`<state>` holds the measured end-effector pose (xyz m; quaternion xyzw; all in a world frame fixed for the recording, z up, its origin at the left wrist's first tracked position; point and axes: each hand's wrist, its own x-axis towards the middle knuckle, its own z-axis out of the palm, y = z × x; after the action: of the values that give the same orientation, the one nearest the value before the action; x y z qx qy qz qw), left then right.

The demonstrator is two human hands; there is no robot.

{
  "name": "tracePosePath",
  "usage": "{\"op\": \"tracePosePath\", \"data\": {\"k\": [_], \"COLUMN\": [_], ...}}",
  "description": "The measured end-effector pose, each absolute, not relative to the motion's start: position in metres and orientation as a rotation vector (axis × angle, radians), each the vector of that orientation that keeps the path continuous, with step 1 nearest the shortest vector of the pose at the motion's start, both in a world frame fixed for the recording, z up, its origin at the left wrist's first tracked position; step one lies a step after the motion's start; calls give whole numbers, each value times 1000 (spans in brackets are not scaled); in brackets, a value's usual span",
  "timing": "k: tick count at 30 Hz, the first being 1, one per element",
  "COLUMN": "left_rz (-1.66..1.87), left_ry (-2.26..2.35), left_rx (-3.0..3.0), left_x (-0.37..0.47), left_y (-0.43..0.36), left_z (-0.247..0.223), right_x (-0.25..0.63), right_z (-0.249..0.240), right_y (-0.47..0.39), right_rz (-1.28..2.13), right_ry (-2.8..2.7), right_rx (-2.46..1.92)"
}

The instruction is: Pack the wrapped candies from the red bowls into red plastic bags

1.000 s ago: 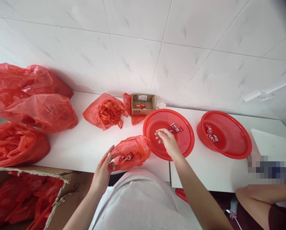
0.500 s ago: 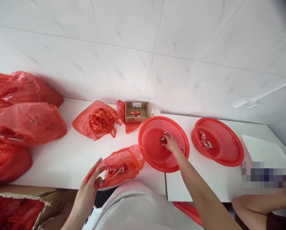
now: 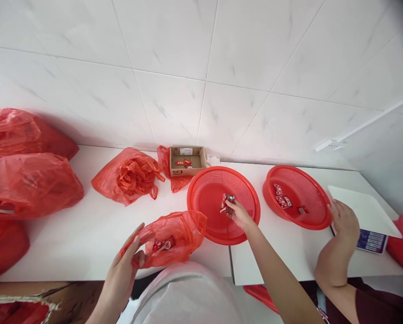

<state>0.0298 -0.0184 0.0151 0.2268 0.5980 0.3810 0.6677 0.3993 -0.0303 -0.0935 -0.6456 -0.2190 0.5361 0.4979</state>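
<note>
My left hand (image 3: pixel 129 254) grips the edge of a thin red plastic bag (image 3: pixel 184 245), which lies on its side with its mouth held apart. Inside it I see a few small red-and-white packets (image 3: pixel 163 244). Over the near red mesh basket (image 3: pixel 196 229), my right hand (image 3: pixel 237 213) pinches small red wrapped packets (image 3: pixel 226 202) between thumb and fingers. Nothing else shows on that basket's floor. The exact number of packets in my fingers I cannot tell.
A co-worker's hand (image 3: pixel 345 220) touches the rim of a second red basket (image 3: pixel 297 220) holding several packets. Beyond it stands a white scale (image 3: pixel 363 209). A small cardboard box (image 3: pixel 188 172) and a red bag (image 3: pixel 127 177) stand near the wall. Full red bags (image 3: pixel 33 184) crowd the left.
My right hand has drawn slightly back with the packets, lifting them off the basket floor. The co-worker's hand has come to the second basket, where another packet now lies. My view has shifted slightly.
</note>
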Motion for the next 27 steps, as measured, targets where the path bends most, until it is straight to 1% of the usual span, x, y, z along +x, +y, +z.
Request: {"op": "tracePosePath", "data": {"k": [6,9,11,15,20,23,27], "left_rz": [840,865,876,904,916,919,916], "left_ry": [1282,1267,1265,1299,1381,1414,1427], "left_rx": [538,548,568,623,666,684,690], "left_x": [48,53,52,47,40,35,28], "left_y": [-23,-24,-25,-26,-31,-34,-37], "left_z": [31,32,30,22,11,5,3], "right_x": [360,329,307,263,235,236,245], "right_z": [-33,-5,5,1,-24,-34,-34], "right_y": [-41,-46,-50,-50,-47,-50,-54], "right_rz": [1419,1504,1577,1721,1604,1643,1693], "right_ry": [-230,-274,-320,-496,-847,-764,-675], "right_rx": [-1061,-945,-913,-973,-1234,-1233,-1180]}}
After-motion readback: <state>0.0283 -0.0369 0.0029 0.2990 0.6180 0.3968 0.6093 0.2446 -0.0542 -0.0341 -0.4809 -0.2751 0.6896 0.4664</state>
